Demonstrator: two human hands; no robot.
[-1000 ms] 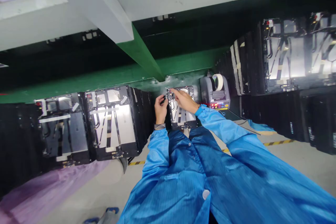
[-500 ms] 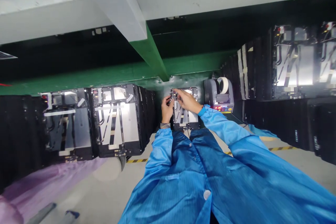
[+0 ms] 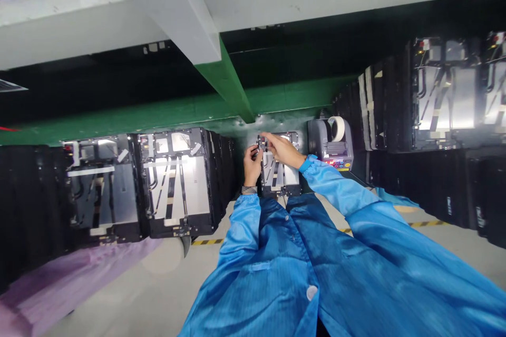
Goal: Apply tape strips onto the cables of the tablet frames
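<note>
In front of me on the bench lies a tablet-like device with its inside exposed (image 3: 280, 176), a silvery panel crossed by dark strips in a black frame. My left hand (image 3: 252, 164) is at its upper left corner, thumb and fingers bent together at the edge. Reaching in from the right, my right hand (image 3: 282, 150) lies over the upper part, its fingers curled down at the same corner. Small parts there, one reddish, show between the hands. Whatever the fingertips pinch is too small to make out.
Stacks of similar open devices stand left (image 3: 177, 184) and right (image 3: 446, 95). A grey tape dispenser (image 3: 334, 147) with a cream tape roll is beside my right hand. A green and white post (image 3: 225, 73) rises behind the bench. A person's pink sleeve (image 3: 79, 279) is at lower left.
Both hands stay at the device's upper left corner, with only slight finger movement. The pink garment at lower left has shifted a little.
</note>
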